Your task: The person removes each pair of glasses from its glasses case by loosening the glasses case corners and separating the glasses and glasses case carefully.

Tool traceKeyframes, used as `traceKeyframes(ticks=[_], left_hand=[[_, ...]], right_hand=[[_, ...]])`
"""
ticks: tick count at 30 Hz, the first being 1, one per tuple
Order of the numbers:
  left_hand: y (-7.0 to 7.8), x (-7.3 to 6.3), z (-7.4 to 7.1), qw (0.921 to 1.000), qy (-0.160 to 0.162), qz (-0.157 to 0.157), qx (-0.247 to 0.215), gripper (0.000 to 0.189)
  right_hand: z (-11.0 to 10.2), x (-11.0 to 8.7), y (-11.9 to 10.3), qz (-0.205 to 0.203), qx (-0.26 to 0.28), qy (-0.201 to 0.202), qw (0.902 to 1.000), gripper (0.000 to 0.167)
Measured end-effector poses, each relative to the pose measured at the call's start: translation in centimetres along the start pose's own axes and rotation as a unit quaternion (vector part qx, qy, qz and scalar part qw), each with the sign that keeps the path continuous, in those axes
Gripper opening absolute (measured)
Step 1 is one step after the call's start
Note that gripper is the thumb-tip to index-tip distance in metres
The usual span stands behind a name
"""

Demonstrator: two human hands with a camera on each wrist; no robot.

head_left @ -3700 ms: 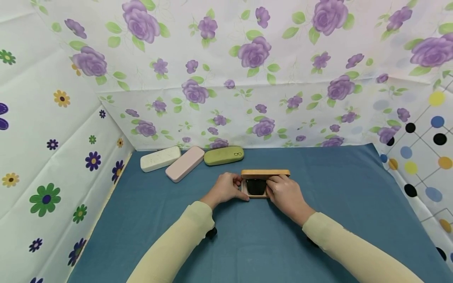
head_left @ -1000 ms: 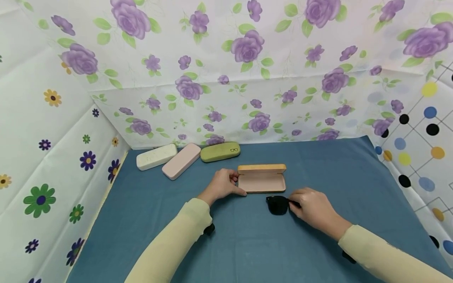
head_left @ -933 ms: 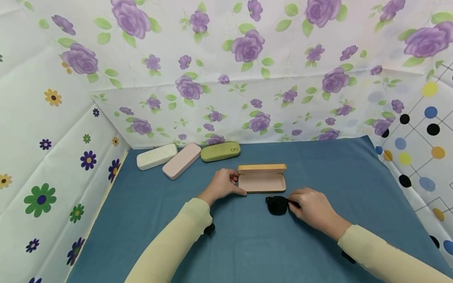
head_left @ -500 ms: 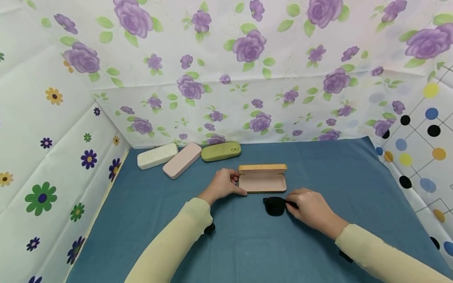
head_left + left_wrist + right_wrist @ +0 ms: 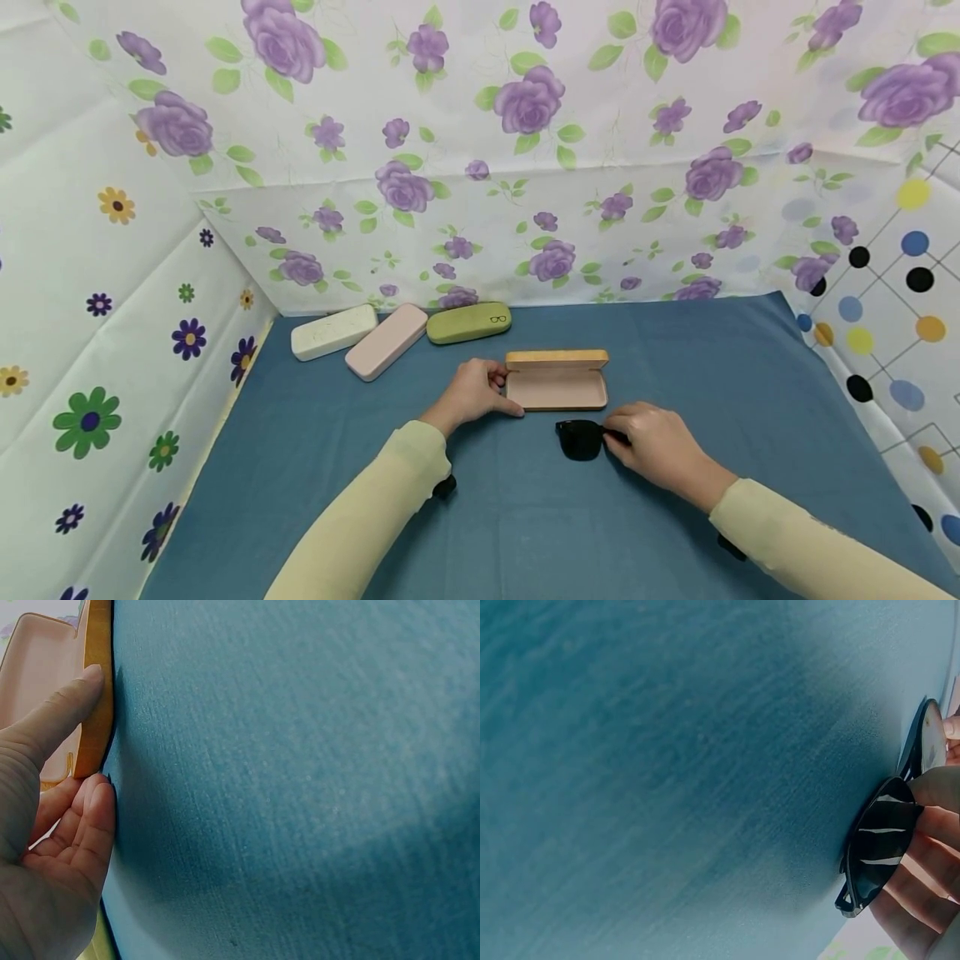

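Observation:
An orange glasses case (image 5: 556, 392) with a pale pink lining lies with its lid up on the blue cloth. My left hand (image 5: 472, 394) grips its left end; in the left wrist view the thumb (image 5: 67, 705) presses the front wall and the other fingers touch the end. Just in front of the case is a pair of black sunglasses (image 5: 580, 440). Between thumb and fingers, my right hand (image 5: 656, 442) pinches them near the middle, hiding the right lens in the head view. Both lenses show in the right wrist view, low over the cloth.
Three shut cases lie along the back left: a white one (image 5: 333, 332), a pink one (image 5: 386, 342) and an olive green one (image 5: 468, 323) with a small glasses mark. A floral sheet (image 5: 480, 225) hangs behind the blue-covered table (image 5: 712, 367).
Several seconds ago the sunglasses lay inside the orange case; my right hand has brought them out to the front. Over the last second they moved slightly left. My left hand has stayed at the case.

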State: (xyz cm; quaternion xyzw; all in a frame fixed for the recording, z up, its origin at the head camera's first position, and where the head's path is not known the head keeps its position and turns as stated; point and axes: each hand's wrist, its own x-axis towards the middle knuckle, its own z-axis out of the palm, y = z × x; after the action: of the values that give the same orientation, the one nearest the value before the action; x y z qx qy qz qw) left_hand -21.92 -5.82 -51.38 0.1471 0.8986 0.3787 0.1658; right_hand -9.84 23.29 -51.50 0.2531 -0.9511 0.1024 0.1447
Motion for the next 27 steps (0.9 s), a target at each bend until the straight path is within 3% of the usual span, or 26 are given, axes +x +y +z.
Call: traceKeyframes(ticks=[27], left_hand=[[-0.03, 0.03, -0.03, 1.0000, 0.005, 0.000, -0.004, 0.060]], right_hand=[[-0.87, 0.88, 0.84, 0.000, 0.037, -0.040, 0.9985, 0.020]])
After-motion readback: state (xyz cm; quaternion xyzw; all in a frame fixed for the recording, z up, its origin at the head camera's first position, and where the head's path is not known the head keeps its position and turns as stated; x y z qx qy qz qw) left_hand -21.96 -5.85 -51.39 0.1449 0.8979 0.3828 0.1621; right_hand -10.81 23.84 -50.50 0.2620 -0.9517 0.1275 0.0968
